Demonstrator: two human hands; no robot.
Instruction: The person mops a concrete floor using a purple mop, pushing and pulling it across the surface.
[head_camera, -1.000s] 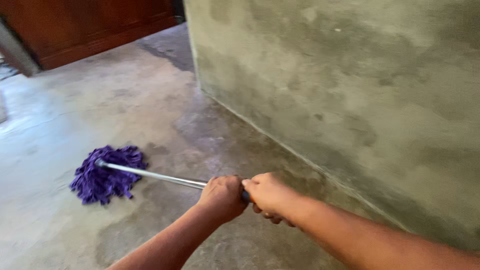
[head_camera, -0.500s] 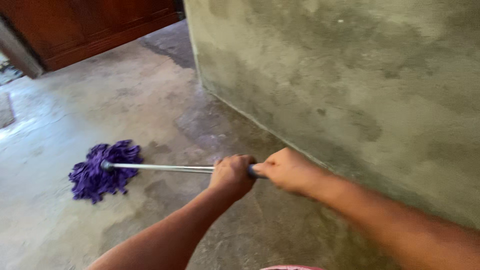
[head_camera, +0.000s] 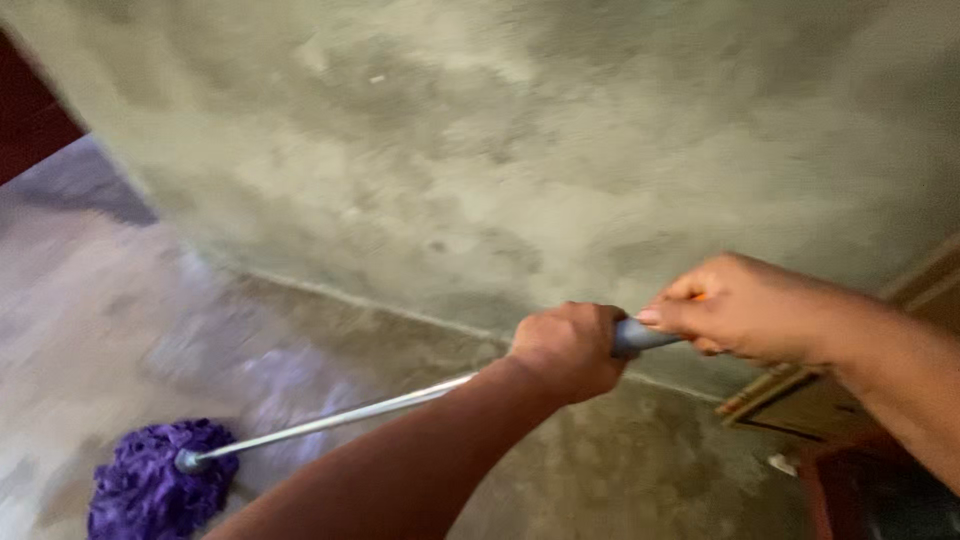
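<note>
Mop (head_camera: 160, 490), with its soft purple head and stiff, likely light metal pole (head_camera: 330, 420), is best held at the handle end, where left hand (head_camera: 570, 350) and right hand (head_camera: 740, 305) clench.

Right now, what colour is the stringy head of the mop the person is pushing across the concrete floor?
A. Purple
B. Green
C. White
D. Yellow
A. The mop head at the far end of the metal handle is a purple bundle of strands lying on the grey concrete floor, while the left hand and right hand grip the handle's near end.
</note>
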